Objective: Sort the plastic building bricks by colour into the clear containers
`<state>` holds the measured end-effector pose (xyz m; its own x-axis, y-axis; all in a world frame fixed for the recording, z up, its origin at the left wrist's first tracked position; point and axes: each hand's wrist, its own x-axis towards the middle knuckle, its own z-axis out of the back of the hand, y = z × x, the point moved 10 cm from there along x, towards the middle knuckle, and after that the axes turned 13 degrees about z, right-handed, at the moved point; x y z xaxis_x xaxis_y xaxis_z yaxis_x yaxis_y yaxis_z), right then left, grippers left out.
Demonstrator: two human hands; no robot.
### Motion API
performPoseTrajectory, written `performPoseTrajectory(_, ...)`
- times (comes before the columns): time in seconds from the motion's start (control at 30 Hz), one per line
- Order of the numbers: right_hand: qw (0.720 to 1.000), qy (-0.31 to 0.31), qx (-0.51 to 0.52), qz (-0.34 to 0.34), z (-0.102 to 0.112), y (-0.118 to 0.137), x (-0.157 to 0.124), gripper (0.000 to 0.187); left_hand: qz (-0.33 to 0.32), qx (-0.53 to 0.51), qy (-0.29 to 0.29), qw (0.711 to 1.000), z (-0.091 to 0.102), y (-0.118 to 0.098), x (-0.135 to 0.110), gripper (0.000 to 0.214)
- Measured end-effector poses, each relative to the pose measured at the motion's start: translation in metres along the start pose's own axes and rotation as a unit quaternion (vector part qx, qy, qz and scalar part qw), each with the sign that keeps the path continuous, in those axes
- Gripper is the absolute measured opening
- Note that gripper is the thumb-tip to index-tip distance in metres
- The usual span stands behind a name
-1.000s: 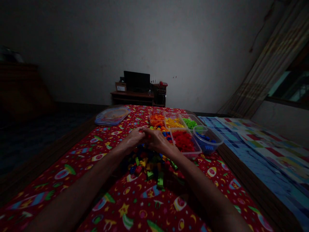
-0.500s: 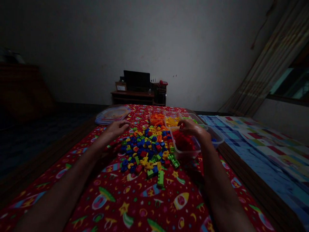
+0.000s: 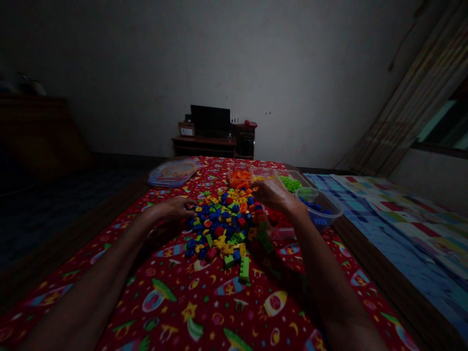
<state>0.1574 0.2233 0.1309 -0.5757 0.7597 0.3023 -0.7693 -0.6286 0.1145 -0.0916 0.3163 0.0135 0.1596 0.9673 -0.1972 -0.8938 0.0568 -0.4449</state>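
A heap of mixed toy building bricks (image 3: 223, 224) in blue, yellow, red, green and orange lies on the red patterned cloth. At its left edge is my left hand (image 3: 177, 208), thumb and fingers apart and close to the bricks. My right hand (image 3: 272, 192) reaches over the heap's right side from above the container of red bricks (image 3: 280, 233), which my wrist partly hides. Its fingers point left and down, loosely bent, with nothing visible in them. A light green brick (image 3: 244, 269) lies at the near edge of the heap.
Behind the heap stand clear containers with orange bricks (image 3: 240, 178), yellow bricks (image 3: 260, 178) and light green bricks (image 3: 290, 184). A round tub (image 3: 331, 219) at right holds blue bricks. Stacked lids (image 3: 173, 171) lie at the far left. A bed (image 3: 380, 219) adjoins the right side.
My right hand has moved left from over the red bricks to the heap's edge. My left hand has come down and nearer to the heap's left side. The view has shifted slightly.
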Motion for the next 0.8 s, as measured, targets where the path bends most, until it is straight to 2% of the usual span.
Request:
performPoseTrajectory(0.1,0.998,0.021,0.003,0.055,-0.034,0.03,0.012,0.023,-0.015,-0.008,-0.008,1.0,-0.007,-0.011,-0.003,0.061)
performPoseTrajectory(0.2,0.994,0.029,-0.009,0.106,-0.061,0.048,0.019,0.031,-0.017,-0.064,0.025,0.997,-0.018,-0.025,-0.008,0.062)
performPoseTrajectory(0.3,0.989,0.047,-0.017,0.136,-0.08,0.052,0.021,0.034,-0.035,-0.127,0.042,0.99,-0.022,-0.045,-0.016,0.06)
performPoseTrajectory(0.37,0.99,0.058,-0.024,0.127,-0.087,0.045,0.02,0.034,-0.06,-0.137,0.028,0.988,-0.02,-0.059,-0.021,0.055)
performPoseTrajectory(0.47,0.993,0.054,-0.025,0.103,-0.089,0.031,0.018,0.033,-0.1,-0.085,-0.015,0.991,-0.017,-0.077,-0.028,0.043)
performPoseTrajectory(0.57,0.994,0.01,-0.006,0.105,-0.081,0.024,0.015,0.032,-0.121,-0.005,-0.043,0.992,-0.016,-0.087,-0.033,0.035)
performPoseTrajectory(0.63,0.994,-0.01,0.002,0.106,-0.076,0.021,0.015,0.031,-0.131,0.035,-0.046,0.99,-0.016,-0.09,-0.036,0.033)
performPoseTrajectory(0.8,0.997,-0.012,-0.011,0.081,-0.064,0.013,0.016,0.026,-0.124,0.079,-0.076,0.986,-0.008,-0.089,-0.041,0.029)
